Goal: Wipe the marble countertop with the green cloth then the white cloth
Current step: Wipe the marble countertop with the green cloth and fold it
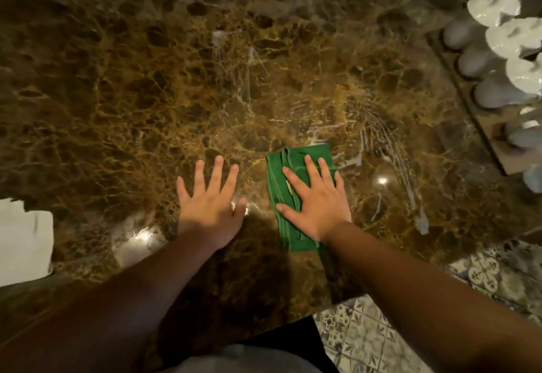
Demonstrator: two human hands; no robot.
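Note:
The brown marble countertop (146,85) fills most of the view, with wet streaks to the right of centre. A folded green cloth (286,226) lies flat on it near the front edge. My right hand (315,196) presses flat on the green cloth, fingers spread. My left hand (209,199) rests flat on the bare marble just left of the cloth, fingers apart and holding nothing. A white cloth (25,243) lies at the far left edge of the counter, partly cut off by the frame.
A tray (469,114) with white cups and white figurines (511,35) stands along the right side of the counter. Patterned floor tiles (381,328) show below the counter's front edge at the lower right.

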